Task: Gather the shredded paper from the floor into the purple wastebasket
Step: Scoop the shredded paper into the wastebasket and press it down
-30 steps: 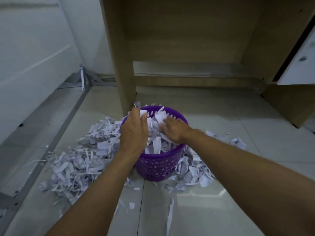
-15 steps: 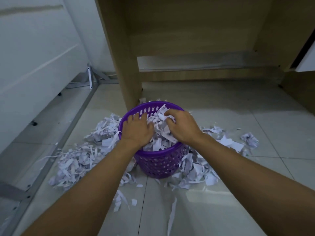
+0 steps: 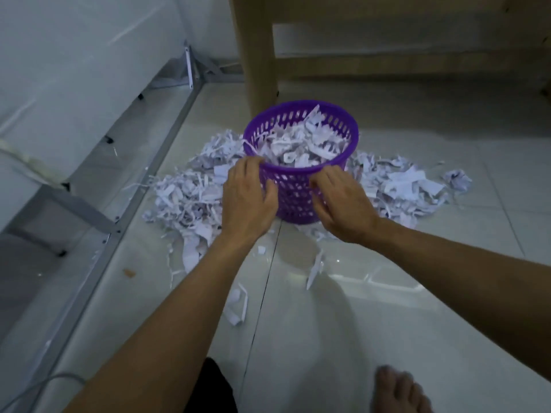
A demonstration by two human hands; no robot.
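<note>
The left hand [image 3: 249, 193] and right hand [image 3: 343, 207] sit in front of the purple wastebasket [image 3: 301, 180], on its near side, fingers loosely curled and slightly apart. Neither appears to hold any paper. The left fingertips touch the basket's near rim; whether the right hand touches the wall or just hovers beside it I cannot tell.

The basket stands upright on the pale tiled floor [image 3: 417, 293], near the foot of a wooden furniture leg [image 3: 256, 55]. It is a round, slightly tapered plastic tub with a lattice of small slots in its wall, and shredded paper [image 3: 295, 147] fills it nearly to the rim.

By my reading the job is roughly half done. A thick heap of shreds [image 3: 185, 195] lies on the floor to the left of the basket and another heap [image 3: 399, 186] to the right, both pressed against its base. Loose strips [image 3: 238, 305] are scattered on the near tiles.

The paper is thin, white, cut in narrow ribbons and ragged scraps, tangled and springy-looking; the tiles are glossy and reflective. With the basket this full, compressing the contents may be needed.
</note>
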